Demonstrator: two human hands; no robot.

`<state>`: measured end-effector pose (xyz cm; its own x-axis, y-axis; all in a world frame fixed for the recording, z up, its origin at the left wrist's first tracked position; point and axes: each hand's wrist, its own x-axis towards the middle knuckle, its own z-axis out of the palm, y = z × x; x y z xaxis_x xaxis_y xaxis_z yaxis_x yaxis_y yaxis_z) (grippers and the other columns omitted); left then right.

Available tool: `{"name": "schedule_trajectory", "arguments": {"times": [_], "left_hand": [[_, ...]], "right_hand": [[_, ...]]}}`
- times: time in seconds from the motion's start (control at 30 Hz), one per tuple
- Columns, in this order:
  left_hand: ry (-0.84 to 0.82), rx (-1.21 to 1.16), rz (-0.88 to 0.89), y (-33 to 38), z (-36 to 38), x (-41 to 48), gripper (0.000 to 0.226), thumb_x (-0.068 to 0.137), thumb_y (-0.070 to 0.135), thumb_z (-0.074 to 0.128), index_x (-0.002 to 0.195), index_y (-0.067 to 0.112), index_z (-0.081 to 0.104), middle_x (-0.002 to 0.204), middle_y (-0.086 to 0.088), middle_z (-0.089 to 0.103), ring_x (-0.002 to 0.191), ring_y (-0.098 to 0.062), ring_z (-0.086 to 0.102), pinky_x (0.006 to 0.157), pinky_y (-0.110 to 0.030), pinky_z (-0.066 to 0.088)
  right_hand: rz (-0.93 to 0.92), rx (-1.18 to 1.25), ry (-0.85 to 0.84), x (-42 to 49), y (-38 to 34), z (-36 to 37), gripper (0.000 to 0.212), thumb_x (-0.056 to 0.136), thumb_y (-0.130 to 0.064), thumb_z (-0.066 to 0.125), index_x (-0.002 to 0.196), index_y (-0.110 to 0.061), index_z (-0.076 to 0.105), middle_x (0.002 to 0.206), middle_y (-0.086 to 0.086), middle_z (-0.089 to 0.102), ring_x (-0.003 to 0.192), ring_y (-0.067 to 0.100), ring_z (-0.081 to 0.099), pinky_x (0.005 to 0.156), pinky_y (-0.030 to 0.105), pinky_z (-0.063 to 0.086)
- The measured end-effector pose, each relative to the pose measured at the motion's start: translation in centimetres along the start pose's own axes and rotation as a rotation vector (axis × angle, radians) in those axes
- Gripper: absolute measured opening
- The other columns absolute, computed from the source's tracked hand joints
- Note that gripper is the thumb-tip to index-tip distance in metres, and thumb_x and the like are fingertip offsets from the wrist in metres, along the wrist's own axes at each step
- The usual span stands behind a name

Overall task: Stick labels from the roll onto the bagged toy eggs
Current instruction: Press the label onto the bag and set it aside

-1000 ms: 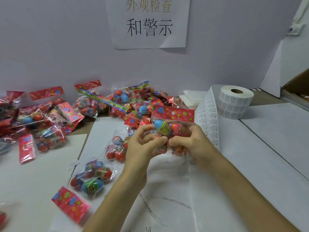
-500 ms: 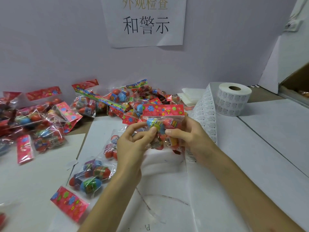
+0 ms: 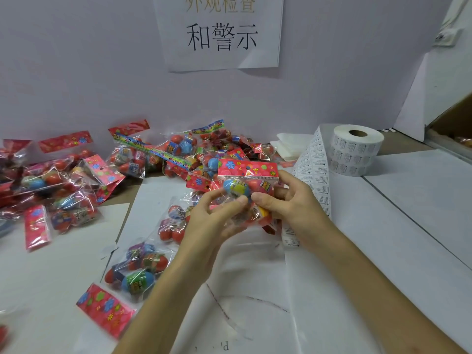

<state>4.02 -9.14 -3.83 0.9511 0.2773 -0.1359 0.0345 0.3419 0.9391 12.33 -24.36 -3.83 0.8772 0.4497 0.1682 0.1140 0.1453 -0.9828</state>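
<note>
Across the worktop (image 3: 408, 226) lie many bagged eggs (image 3: 178, 154), seemingly unlabelled, while left hand (image 3: 214, 221) and right hand (image 3: 293, 205) clamp their grip on one held bag (image 3: 247, 172).

Pale lilac-grey wall (image 3: 76, 72) behind the tabletop (image 3: 132, 183), evenly lit, soft shadows only. I read a white paper sign (image 3: 222, 34) fixed to it, black characters 和警示. White sheets (image 3: 421, 200) cover the tabletop; brown surface shows in the gaps. At right I note a white side panel (image 3: 419, 98) and a cardboard edge (image 3: 454, 116)
</note>
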Motion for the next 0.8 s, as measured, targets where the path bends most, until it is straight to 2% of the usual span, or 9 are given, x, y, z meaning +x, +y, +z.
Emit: {"name": "schedule_trajectory", "arguments": {"times": [0.1, 0.17, 0.33, 0.43, 0.5, 0.6, 0.67, 0.73, 0.8], "left_hand": [[0.007, 0.053, 0.035, -0.36, 0.23, 0.03, 0.050, 0.086, 0.004, 0.079, 0.131, 0.014, 0.060, 0.105, -0.010, 0.079, 0.094, -0.027, 0.078, 0.078, -0.035, 0.063], [0.034, 0.071, 0.057, -0.42, 0.16, 0.08, 0.049, 0.084, -0.001, 0.080, 0.126, 0.015, 0.062, 0.101, -0.012, 0.079, 0.092, -0.030, 0.078, 0.076, -0.035, 0.063], [0.025, 0.049, 0.061, -0.20, -0.12, 0.03, 0.053, 0.077, -0.007, 0.082, 0.123, 0.010, 0.062, 0.100, -0.016, 0.078, 0.090, -0.031, 0.078, 0.072, -0.032, 0.062], [0.016, 0.054, 0.053, -0.19, 0.02, 0.03, 0.054, 0.076, -0.006, 0.083, 0.122, 0.013, 0.063, 0.102, -0.016, 0.078, 0.090, -0.031, 0.078, 0.073, -0.033, 0.062], [0.003, 0.050, 0.043, -0.21, 0.06, 0.05, 0.051, 0.077, -0.007, 0.082, 0.120, 0.014, 0.064, 0.102, -0.015, 0.078, 0.088, -0.029, 0.078, 0.071, -0.030, 0.062], [-0.016, 0.033, 0.028, -0.13, -0.13, 0.16, 0.051, 0.075, -0.008, 0.082, 0.119, 0.013, 0.065, 0.101, -0.016, 0.078, 0.086, -0.028, 0.078, 0.069, -0.028, 0.061], [-0.024, 0.024, 0.015, 0.12, -0.22, 0.22, 0.059, 0.068, -0.001, 0.086, 0.120, 0.014, 0.065, 0.100, -0.014, 0.079, 0.086, -0.028, 0.078, 0.067, -0.028, 0.061], [-0.028, 0.013, 0.003, 0.38, -0.24, 0.21, 0.069, 0.057, 0.008, 0.088, 0.121, 0.015, 0.064, 0.099, -0.012, 0.079, 0.086, -0.027, 0.078, 0.066, -0.027, 0.060], [-0.028, -0.010, 0.007, 0.44, -0.15, 0.13, 0.072, 0.054, 0.009, 0.087, 0.122, 0.015, 0.064, 0.100, -0.013, 0.079, 0.084, -0.027, 0.078, 0.065, -0.027, 0.060]], "right_hand": [[0.008, 0.002, -0.006, -0.01, -0.01, 0.17, 0.044, 0.083, -0.008, 0.079, 0.123, -0.017, 0.063, 0.107, 0.010, 0.077, 0.099, 0.031, 0.075, 0.081, 0.047, 0.063], [0.013, 0.019, -0.030, -0.06, 0.03, 0.41, 0.040, 0.085, -0.005, 0.076, 0.122, -0.016, 0.063, 0.108, 0.015, 0.076, 0.102, 0.038, 0.072, 0.086, 0.055, 0.060], [0.048, -0.040, -0.067, -0.33, -0.15, 0.76, 0.028, 0.085, -0.008, 0.076, 0.106, -0.024, 0.067, 0.103, 0.026, 0.068, 0.104, 0.054, 0.061, 0.083, 0.061, 0.055], [0.056, -0.034, -0.056, -0.37, -0.45, 0.72, 0.031, 0.075, -0.016, 0.072, 0.105, -0.025, 0.069, 0.103, 0.025, 0.068, 0.091, 0.045, 0.065, 0.079, 0.056, 0.057], [0.037, -0.025, -0.054, -0.33, -0.33, 0.58, 0.031, 0.080, -0.009, 0.073, 0.108, -0.020, 0.068, 0.107, 0.030, 0.066, 0.088, 0.043, 0.063, 0.075, 0.052, 0.056], [0.037, -0.012, -0.077, -0.25, -0.05, 0.49, 0.032, 0.089, 0.004, 0.069, 0.115, -0.015, 0.066, 0.111, 0.027, 0.069, 0.094, 0.050, 0.065, 0.076, 0.058, 0.056], [0.061, 0.010, -0.104, -0.24, 0.01, 0.49, 0.034, 0.090, 0.003, 0.068, 0.119, -0.015, 0.065, 0.109, 0.018, 0.074, 0.099, 0.042, 0.070, 0.080, 0.053, 0.059], [0.078, 0.010, -0.115, -0.23, 0.04, 0.46, 0.035, 0.091, 0.001, 0.067, 0.122, -0.016, 0.065, 0.110, 0.015, 0.075, 0.104, 0.041, 0.070, 0.085, 0.054, 0.059], [0.075, 0.005, -0.106, -0.23, 0.02, 0.45, 0.034, 0.091, -0.002, 0.068, 0.122, -0.016, 0.065, 0.110, 0.015, 0.075, 0.104, 0.041, 0.070, 0.082, 0.052, 0.060]]}}
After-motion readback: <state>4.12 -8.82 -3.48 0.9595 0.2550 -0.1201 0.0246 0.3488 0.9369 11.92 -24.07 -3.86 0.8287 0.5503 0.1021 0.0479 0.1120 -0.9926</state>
